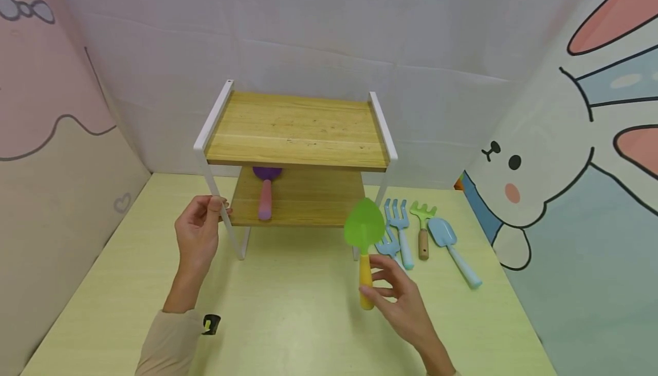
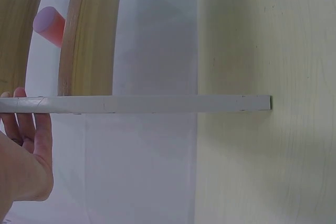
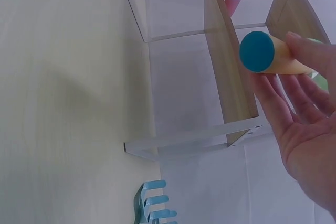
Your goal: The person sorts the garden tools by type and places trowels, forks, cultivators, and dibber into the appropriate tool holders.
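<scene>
My right hand pinches the yellow handle of a toy trowel, its green blade pointing up in front of the shelf's right side. From the right wrist view, the handle's round end looks teal. My left hand grips the white left front leg of a two-tier wooden shelf, fingers wrapped behind it. On the lower board lies a purple scoop with a pink handle, its head partly hidden beneath the top board.
Right of the shelf, on the pale table, lie two blue hand forks, a green rake with a brown handle and a blue shovel. A white cloth wall stands behind, with printed panels at both sides.
</scene>
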A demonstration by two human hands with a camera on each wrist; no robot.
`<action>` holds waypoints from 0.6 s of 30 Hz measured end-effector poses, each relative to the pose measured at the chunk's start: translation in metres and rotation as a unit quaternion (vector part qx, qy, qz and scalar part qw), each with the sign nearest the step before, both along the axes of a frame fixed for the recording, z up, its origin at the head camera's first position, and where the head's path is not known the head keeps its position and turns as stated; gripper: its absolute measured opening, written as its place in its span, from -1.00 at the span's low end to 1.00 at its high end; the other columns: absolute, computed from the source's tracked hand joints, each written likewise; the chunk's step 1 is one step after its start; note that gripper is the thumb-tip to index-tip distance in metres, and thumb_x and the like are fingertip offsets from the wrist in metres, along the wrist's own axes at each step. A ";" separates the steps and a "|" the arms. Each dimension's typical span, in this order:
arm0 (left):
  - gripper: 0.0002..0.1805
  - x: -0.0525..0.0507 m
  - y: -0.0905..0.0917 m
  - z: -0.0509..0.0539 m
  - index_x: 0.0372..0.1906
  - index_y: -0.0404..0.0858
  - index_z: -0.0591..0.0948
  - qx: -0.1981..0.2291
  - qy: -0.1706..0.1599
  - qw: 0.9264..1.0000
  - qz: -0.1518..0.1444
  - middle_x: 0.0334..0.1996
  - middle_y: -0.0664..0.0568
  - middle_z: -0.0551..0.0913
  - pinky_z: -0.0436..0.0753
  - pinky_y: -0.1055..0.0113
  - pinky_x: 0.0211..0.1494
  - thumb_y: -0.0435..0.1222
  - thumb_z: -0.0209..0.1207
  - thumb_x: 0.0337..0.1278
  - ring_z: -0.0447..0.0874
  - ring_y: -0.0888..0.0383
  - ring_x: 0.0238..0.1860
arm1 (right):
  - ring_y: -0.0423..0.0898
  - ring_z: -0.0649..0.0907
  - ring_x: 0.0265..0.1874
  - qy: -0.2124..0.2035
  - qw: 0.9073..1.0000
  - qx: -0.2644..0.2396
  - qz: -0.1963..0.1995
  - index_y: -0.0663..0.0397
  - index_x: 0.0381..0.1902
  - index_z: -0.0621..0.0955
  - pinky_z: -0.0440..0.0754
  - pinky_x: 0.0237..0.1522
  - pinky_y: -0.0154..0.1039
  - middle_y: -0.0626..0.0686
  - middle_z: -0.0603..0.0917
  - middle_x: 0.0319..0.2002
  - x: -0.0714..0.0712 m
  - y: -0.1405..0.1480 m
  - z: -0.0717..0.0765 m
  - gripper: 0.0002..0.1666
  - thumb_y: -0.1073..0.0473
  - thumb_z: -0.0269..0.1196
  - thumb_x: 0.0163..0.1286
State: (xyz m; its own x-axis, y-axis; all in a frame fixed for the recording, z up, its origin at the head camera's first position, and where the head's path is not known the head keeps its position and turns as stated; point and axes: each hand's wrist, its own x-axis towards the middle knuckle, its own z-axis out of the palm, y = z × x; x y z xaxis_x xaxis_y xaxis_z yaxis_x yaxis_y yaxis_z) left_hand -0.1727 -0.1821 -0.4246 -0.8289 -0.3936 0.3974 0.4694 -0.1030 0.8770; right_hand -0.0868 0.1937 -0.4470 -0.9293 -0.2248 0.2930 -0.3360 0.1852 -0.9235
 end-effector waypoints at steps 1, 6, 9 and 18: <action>-0.76 0.000 0.000 0.000 -0.19 -0.68 0.55 0.002 0.001 1.000 -0.001 -0.41 0.00 0.71 0.77 0.44 -0.15 -0.46 0.13 0.47 0.76 0.21 -0.39 | -0.03 0.71 -0.10 0.000 1.000 0.001 0.002 0.06 0.30 0.51 0.82 -0.18 -0.13 0.13 0.61 0.13 -0.001 -0.001 0.000 -0.37 0.42 0.42 0.31; -0.76 -0.001 0.000 0.000 -0.19 -0.68 0.54 0.007 0.002 1.000 -0.002 -0.40 0.02 0.71 0.77 0.44 -0.17 -0.46 0.14 0.47 0.77 0.21 -0.39 | -0.04 0.71 -0.10 0.007 1.000 0.001 0.015 0.07 0.32 0.51 0.82 -0.18 -0.13 0.15 0.60 0.16 -0.003 -0.005 0.001 -0.36 0.42 0.42 0.32; -0.76 0.000 0.000 0.000 -0.19 -0.68 0.55 0.009 0.002 1.000 -0.004 -0.41 0.00 0.71 0.77 0.43 -0.17 -0.46 0.14 0.47 0.77 0.20 -0.39 | -0.04 0.71 -0.09 0.010 1.000 -0.002 0.023 0.09 0.34 0.50 0.82 -0.18 -0.12 0.17 0.59 0.17 -0.005 -0.008 0.002 -0.36 0.43 0.40 0.33; -0.77 0.001 0.000 0.000 -0.20 -0.64 0.57 -0.005 0.003 1.000 0.001 -0.41 -0.05 0.72 0.77 0.43 -0.14 -0.45 0.13 0.48 0.77 0.19 -0.38 | -0.08 0.69 -0.06 -0.002 0.999 0.003 0.032 0.10 0.36 0.51 0.82 -0.18 -0.14 0.18 0.60 0.18 -0.012 -0.015 0.005 -0.39 0.39 0.37 0.38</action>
